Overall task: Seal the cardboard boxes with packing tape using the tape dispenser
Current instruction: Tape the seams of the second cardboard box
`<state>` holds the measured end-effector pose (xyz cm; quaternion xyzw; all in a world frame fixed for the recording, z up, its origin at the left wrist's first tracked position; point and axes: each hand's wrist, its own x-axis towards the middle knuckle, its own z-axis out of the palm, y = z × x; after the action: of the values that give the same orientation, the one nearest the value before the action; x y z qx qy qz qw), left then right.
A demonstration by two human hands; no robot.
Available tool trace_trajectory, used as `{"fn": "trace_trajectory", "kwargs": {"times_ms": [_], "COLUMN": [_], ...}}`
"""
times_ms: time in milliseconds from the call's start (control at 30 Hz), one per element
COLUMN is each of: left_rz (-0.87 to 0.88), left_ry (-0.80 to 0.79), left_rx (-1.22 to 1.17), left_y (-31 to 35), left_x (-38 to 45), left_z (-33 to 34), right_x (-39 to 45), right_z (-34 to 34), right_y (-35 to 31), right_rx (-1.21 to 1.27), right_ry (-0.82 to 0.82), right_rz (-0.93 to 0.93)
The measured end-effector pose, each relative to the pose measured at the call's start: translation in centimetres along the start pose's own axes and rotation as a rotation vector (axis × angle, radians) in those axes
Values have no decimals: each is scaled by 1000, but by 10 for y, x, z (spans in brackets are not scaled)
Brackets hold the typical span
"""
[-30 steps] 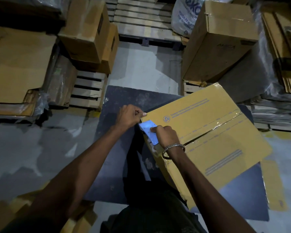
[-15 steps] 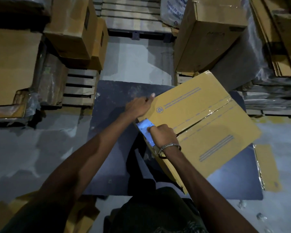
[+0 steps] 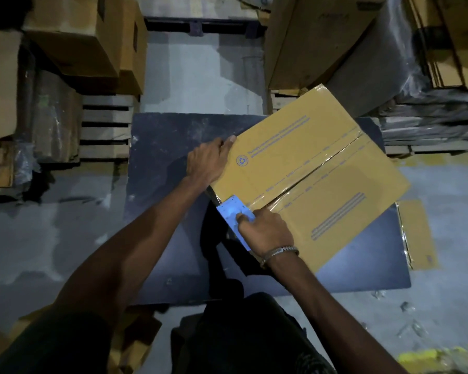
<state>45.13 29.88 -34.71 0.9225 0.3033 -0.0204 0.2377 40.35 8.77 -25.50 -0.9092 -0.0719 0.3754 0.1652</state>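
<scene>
On a dark flat table (image 3: 173, 147), seen from the head camera looking down, sits one yellow-brown cardboard box (image 3: 335, 211), turned at an angle so that one corner points away and to the right. Its two top flaps are folded shut and meet in a seam running diagonally across the lid. A glossy strip of clear packing tape (image 3: 322, 168) lies along that seam and catches the light. The lid carries a blue round recycling mark, lines of small blue print and two pairs of printed bars.

Two hands are in view. The left hand (image 3: 207, 160) lies at the box's left edge with its fingers stretched along the corner, pressing rather than gripping. The right hand (image 3: 265, 230), with a metal bracelet (image 3: 280, 252) at the wrist, is curled round one blue tape dispenser (image 3: 234, 214), its thumb laid on the flat blue plate. The dispenser sits at the near end of the seam, at the box's near edge, touching the tape.

Behind the table, two brown cartons (image 3: 84, 31) stand stacked at the upper left over a wooden pallet (image 3: 106, 125), and one large brown carton (image 3: 316, 41) stands at the upper right. Flattened cardboard sheets (image 3: 459, 41) are piled at the far right. One loose flat piece of cardboard (image 3: 416, 233) lies beside the table's right edge.
</scene>
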Motion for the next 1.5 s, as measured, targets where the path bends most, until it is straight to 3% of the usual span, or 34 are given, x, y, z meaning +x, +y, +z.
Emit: {"fn": "trace_trajectory", "kwargs": {"times_ms": [67,167,267,567,767,967,1200,1500], "left_rz": [36,353,570,526,505,638,632,555], "left_ry": [36,108,22,-29,-59,-56,-5,-89], "left_rx": [-29,44,255,323,343,388,396,394], "left_y": [0,1,1,6,13,29,24,32], "left_x": [-2,-17,-32,-36,-40,-83,-82,-88], "left_z": [2,10,22,13,6,29,36,29], "right_x": [-2,1,2,-16,-29,-28,-32,-51], "right_z": [2,-1,-3,-14,-11,-7,-17,-16], "right_y": [0,3,5,42,55,58,82,107], "right_rx": [-14,13,25,2,-44,-46,-12,-22], "right_ry": [26,27,23,-84,-54,-28,-68,-35], "right_rz": [-14,-10,-27,-41,-24,-24,-45,-64]}}
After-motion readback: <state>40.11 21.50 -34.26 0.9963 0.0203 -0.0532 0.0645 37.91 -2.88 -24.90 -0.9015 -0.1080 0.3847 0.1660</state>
